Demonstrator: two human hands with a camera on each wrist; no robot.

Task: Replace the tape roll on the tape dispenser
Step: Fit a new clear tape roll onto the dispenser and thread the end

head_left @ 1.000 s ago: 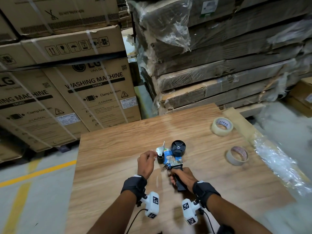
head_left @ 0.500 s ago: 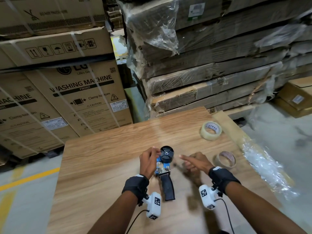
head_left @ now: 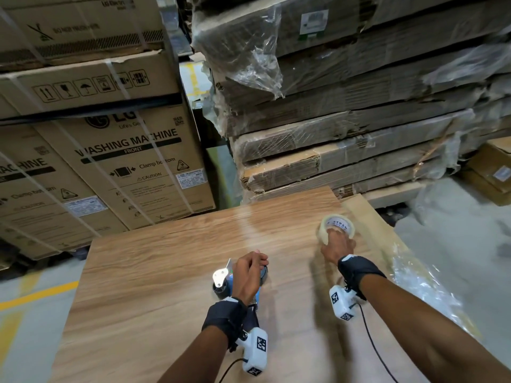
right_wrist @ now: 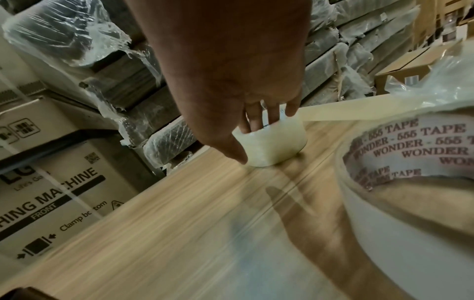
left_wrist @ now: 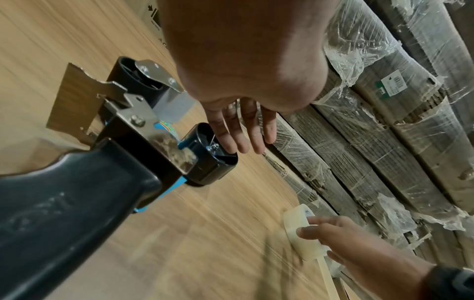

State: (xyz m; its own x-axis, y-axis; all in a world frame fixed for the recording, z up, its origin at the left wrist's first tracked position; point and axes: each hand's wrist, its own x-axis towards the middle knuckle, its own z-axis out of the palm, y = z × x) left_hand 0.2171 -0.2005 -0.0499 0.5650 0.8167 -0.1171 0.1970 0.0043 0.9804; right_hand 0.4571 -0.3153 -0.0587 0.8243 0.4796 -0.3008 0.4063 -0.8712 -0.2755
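Note:
The tape dispenser (head_left: 221,281) lies on the wooden table (head_left: 166,272), its black handle (left_wrist: 64,192) pointing toward me and its black hub bare. My left hand (head_left: 250,272) lies over it, and in the left wrist view its straight fingers (left_wrist: 241,132) touch the hub's rim. At the far right, my right hand (head_left: 336,243) grips a full clear tape roll (head_left: 338,223) standing on the table. Its fingers (right_wrist: 256,121) reach into the core, with the thumb on the outside of the roll (right_wrist: 277,146).
A nearly spent roll (right_wrist: 410,146) printed WONDER 555 TAPE lies right by my right wrist. Crumpled plastic film (head_left: 414,286) covers the table's right edge. Washing machine cartons (head_left: 124,161) and wrapped cardboard stacks (head_left: 359,106) rise just behind the table.
My right hand let go of the dispenser handle, swung right and forward, and took hold of the full tape roll. My left hand stayed on the dispenser.

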